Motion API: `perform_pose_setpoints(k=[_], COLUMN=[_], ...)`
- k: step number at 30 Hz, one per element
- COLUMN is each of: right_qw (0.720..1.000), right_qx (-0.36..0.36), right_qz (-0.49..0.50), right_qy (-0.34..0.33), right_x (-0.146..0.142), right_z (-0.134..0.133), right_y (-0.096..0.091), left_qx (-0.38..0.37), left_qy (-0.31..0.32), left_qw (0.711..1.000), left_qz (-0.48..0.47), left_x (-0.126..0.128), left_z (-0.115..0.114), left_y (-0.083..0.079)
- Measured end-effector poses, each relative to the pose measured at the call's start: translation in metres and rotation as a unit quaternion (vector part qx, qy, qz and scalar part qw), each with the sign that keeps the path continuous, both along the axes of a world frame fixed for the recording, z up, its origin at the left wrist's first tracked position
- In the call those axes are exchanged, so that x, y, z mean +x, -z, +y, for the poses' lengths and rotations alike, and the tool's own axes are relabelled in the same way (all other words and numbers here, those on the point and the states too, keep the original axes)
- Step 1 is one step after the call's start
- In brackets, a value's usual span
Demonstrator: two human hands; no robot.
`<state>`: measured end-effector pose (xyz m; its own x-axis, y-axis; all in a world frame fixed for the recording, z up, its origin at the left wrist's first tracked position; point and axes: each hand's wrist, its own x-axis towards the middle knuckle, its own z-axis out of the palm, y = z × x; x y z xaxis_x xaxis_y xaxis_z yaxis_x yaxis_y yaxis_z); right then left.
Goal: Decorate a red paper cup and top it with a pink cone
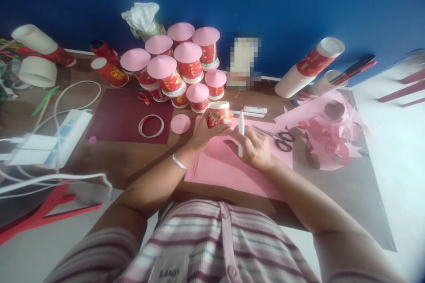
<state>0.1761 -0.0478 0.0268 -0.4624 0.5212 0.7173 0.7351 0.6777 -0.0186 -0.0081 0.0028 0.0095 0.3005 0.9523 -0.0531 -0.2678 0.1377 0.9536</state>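
Note:
My left hand (203,131) is wrapped round a red patterned paper cup (219,114), its white end facing up. A white marker (241,130) with an orange end stands nearly upright in my right hand (255,148), close beside the cup. Whether the fingers of my right hand also touch the cup, I cannot tell. Both hands are above a stack of pink paper sheets (229,168). To the right of my right hand lie dark-handled scissors (282,140). A small pink paper disc (180,124) lies left of the cup.
Several red cups with pink cone tops (161,68) stand at the back. A tape roll (151,126) rests on a dark red sheet (113,115). Pink paper scraps (328,137) and a pen holder (328,82) are at right, a white power strip (68,137) with cables at left.

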Motion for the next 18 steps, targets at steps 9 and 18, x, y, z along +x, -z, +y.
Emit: perform_pose_setpoints(k=[9, 18], right_qw=[0.999, 0.996], right_qx=[0.009, -0.041], right_qz=[-0.018, 0.053], right_qy=[0.036, 0.052], right_x=[0.003, 0.006], right_z=[0.006, 0.01], right_y=[0.005, 0.011], left_qx=[0.023, 0.035], left_qy=[0.051, 0.05], left_qw=[0.996, 0.997], left_qz=[-0.069, -0.046], left_x=[-0.002, -0.001], left_z=[-0.002, -0.003], left_y=[0.002, -0.008])
